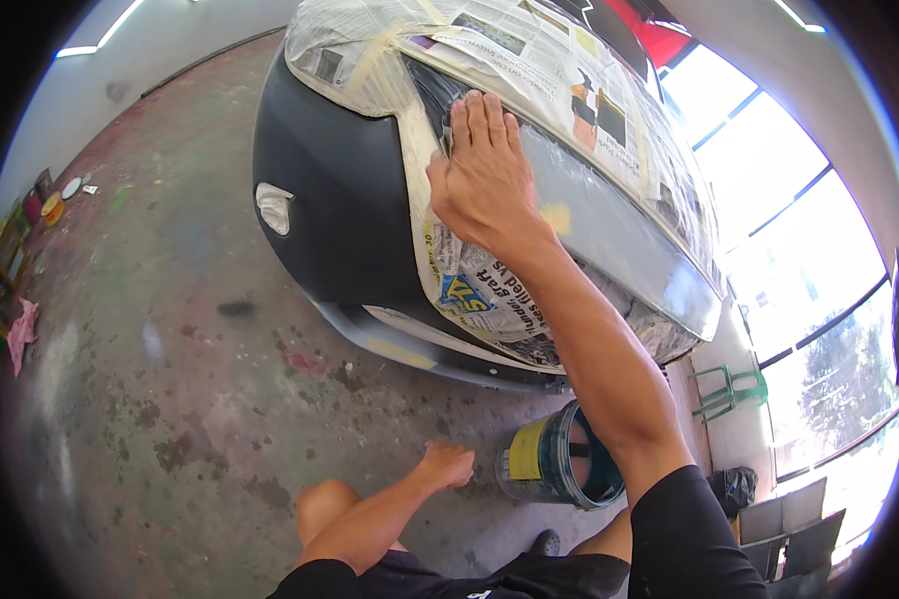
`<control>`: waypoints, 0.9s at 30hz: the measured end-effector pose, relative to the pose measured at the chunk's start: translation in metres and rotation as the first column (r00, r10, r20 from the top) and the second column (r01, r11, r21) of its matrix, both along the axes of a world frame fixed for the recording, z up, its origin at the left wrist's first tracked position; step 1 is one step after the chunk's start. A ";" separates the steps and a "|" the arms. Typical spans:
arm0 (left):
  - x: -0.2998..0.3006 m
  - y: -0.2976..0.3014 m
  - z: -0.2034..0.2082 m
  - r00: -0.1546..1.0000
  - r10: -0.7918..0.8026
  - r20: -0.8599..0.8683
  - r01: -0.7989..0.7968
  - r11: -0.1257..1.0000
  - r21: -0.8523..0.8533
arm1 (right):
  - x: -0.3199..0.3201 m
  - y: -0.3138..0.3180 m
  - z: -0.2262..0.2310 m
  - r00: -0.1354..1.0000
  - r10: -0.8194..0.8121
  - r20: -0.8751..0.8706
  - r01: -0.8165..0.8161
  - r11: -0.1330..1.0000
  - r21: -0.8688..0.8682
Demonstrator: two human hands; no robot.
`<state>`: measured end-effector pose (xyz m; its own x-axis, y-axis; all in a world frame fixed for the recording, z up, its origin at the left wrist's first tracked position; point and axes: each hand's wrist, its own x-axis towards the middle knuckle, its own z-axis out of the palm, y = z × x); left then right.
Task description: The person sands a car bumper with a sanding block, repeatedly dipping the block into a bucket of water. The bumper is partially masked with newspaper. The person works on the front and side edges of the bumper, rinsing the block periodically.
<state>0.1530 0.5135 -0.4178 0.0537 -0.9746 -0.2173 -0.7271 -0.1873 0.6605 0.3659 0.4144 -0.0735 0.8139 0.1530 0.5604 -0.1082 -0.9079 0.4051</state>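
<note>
My right hand point(484, 175) lies flat with its fingers stretched out on a car panel point(609, 215), at the panel's dark end. Any thin thing under the palm is hidden. The panel is grey and shiny, with a pale yellow patch beside my wrist. Newspaper point(499, 304) and cream masking tape point(417, 190) border it, next to a matte black bumper point(335, 165). My left hand point(449, 464) hangs in a closed fist over the floor, near my knee and left of a bucket point(551, 479). Whatever the fist may hold is out of sight.
The dark bucket with a yellow label stands below my right forearm. A green plastic chair point(729, 391) is by the right wall, with dark panels point(789, 544) nearer me. A pink cloth point(23, 334) and assorted items lie along the left wall. The concrete floor point(200, 399) is stained.
</note>
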 end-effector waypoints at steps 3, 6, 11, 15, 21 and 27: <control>0.028 0.015 0.002 0.996 -0.011 -0.090 0.014 0.999 0.030 | -0.033 0.023 -0.022 0.998 0.055 -0.011 -0.054 0.998 0.040; 0.027 0.015 -0.002 0.996 -0.033 -0.083 0.041 0.995 0.090 | -0.049 0.028 -0.030 0.999 0.031 -0.032 -0.030 0.999 0.039; 0.005 -0.001 0.006 0.996 -0.073 -0.044 0.075 0.995 0.062 | -0.018 0.011 -0.014 0.995 -0.001 -0.099 -0.001 1.000 -0.022; 0.027 0.014 -0.014 0.993 -0.044 -0.111 0.051 0.997 0.063 | -0.062 0.031 -0.035 0.992 0.064 -0.109 -0.060 0.997 0.040; 0.004 -0.005 0.002 0.999 -0.053 -0.004 0.054 0.997 0.058 | -0.026 0.015 -0.018 0.994 0.076 -0.081 -0.075 0.997 0.008; 0.017 0.001 -0.024 0.999 -0.044 -0.023 0.047 0.993 0.108 | -0.039 0.033 -0.034 0.996 0.027 -0.080 -0.027 1.000 0.010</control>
<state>0.1697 0.5147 -0.4415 0.0041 -0.9465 -0.3227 -0.7227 -0.2258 0.6532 0.3273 0.4474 -0.1078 0.8518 0.1711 0.4951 -0.0511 -0.9135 0.4036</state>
